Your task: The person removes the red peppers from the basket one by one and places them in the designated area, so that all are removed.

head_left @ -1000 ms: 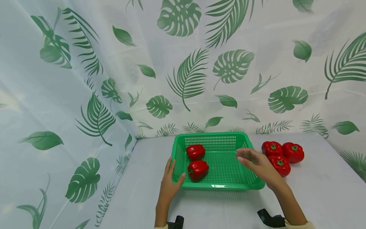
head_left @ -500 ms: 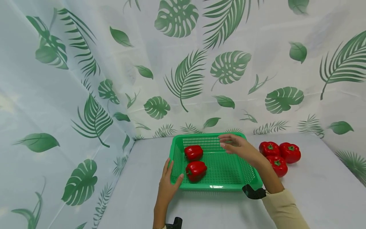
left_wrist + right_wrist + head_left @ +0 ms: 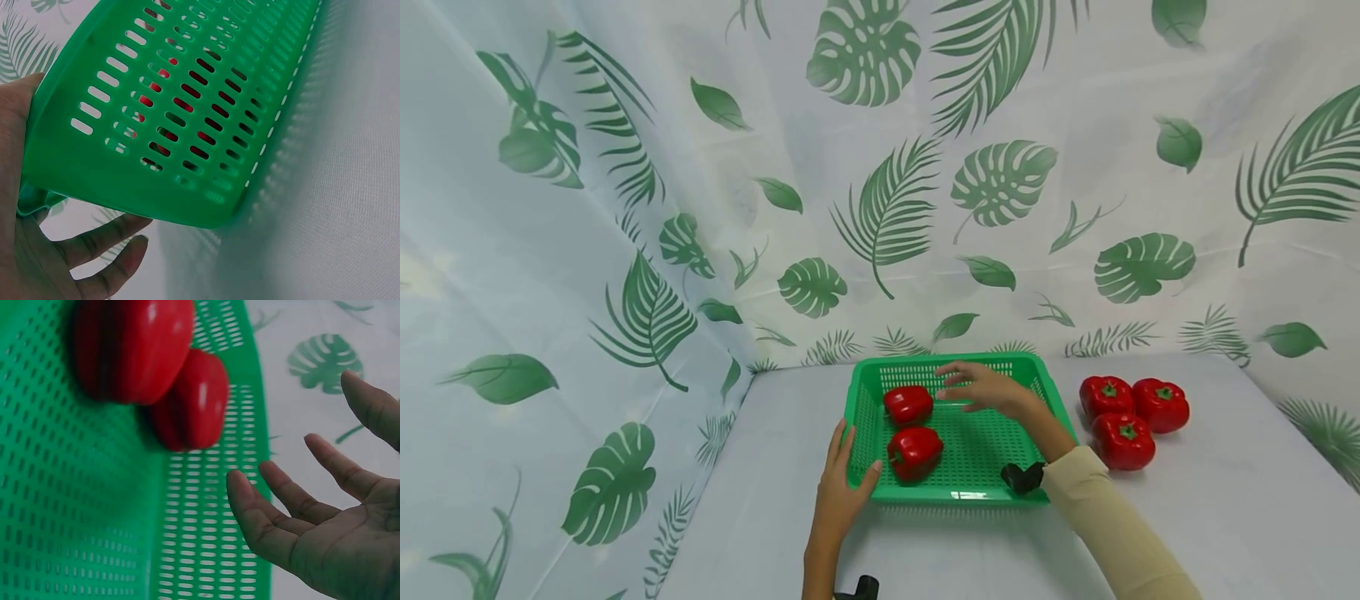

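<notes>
A green plastic basket [image 3: 967, 497] with slotted walls stands on the table. My left hand [image 3: 838, 492] holds its near left corner, the thumb over the rim and the fingers along the outer side. Two red bell peppers lie in the basket's left part: a rear pepper [image 3: 908, 405] and a front pepper [image 3: 915, 453]. Over the basket's back half hovers my right hand [image 3: 988, 389], fingers spread and slightly bent, holding nothing. In the right wrist view its palm [image 3: 350, 550] is apart from both peppers.
To the right of the basket, three more red bell peppers [image 3: 1126, 440] sit grouped on the white table [image 3: 1225, 500]. A leaf-printed white curtain [image 3: 745, 167] rises behind the table and on the left. Dark wrist cameras [image 3: 1022, 477] are strapped to both wrists.
My right hand has moved left, from the basket's right rim to above its back middle, near the rear pepper. The left hand and the peppers have stayed in place.
</notes>
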Motion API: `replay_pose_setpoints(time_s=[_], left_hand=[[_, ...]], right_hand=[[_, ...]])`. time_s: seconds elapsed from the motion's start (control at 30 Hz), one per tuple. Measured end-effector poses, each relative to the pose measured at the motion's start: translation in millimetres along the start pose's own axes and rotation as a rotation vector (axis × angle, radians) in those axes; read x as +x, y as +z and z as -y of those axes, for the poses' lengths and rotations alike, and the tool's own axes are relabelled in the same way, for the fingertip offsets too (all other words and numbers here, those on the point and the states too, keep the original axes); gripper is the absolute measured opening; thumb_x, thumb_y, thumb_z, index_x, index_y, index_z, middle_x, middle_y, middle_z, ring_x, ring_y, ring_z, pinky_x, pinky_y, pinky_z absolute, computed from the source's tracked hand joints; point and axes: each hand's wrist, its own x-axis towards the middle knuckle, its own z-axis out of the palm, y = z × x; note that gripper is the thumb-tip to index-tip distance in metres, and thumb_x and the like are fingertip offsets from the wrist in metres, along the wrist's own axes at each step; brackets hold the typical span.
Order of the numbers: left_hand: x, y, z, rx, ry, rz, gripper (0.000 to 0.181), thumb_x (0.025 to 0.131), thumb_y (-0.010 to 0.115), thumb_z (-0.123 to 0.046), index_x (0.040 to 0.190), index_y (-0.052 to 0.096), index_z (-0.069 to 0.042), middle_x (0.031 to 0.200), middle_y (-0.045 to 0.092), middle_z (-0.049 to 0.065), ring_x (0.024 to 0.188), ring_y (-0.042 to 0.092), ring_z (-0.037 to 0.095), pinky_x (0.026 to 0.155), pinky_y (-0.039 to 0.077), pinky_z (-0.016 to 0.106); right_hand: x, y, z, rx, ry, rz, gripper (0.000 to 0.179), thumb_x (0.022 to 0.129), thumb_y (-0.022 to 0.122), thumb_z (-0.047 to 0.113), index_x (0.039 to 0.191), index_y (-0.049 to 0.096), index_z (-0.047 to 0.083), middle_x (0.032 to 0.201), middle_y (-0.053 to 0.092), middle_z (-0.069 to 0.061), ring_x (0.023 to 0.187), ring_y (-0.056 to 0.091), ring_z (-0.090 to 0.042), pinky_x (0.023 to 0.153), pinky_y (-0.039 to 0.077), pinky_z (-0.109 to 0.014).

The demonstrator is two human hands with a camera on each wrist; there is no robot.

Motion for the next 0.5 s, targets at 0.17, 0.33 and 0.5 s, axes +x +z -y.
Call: replay_pose_setpoints(time_s=[0.17,0.33,0.5], left_hand=[[-2.3,0.6,0.0,0.008,-0.004,0.010,0.074,0.092,0.061,-0.049,0.152,0.036,-0.012,0.163,0.021,-0.002,0.146,0.031,0.030,0.104,0.040,0.062],[-1.5,0.0,0.0,0.005,0.014,-0.003,0.074,0.093,0.061,-0.047,0.151,0.037,-0.010,0.163,0.023,0.002,0.146,0.031,0.030,0.105,0.040,0.060],[-0.8,0.9,1.2,0.000,0.023,-0.010,0.071,0.092,0.064,-0.038,0.151,0.037,-0.009,0.162,0.024,0.003,0.146,0.032,0.029,0.106,0.039,0.059]], right_hand=[[13.7,2.7,-12.4,0.028,0.058,0.008,0.064,0.094,0.066,0.026,0.147,0.037,0.005,0.152,0.034,-0.028,0.134,0.044,-0.042,0.099,0.048,-0.053],[29.0,6.6,-22.1,0.068,0.087,0.019,0.070,0.094,0.066,0.024,0.151,0.031,0.005,0.152,0.032,-0.028,0.135,0.042,-0.043,0.103,0.044,-0.058],[40.2,9.7,-28.2,0.091,0.122,0.013,0.071,0.092,0.068,0.021,0.151,0.031,0.006,0.152,0.033,-0.028,0.134,0.043,-0.045,0.103,0.041,-0.061]])
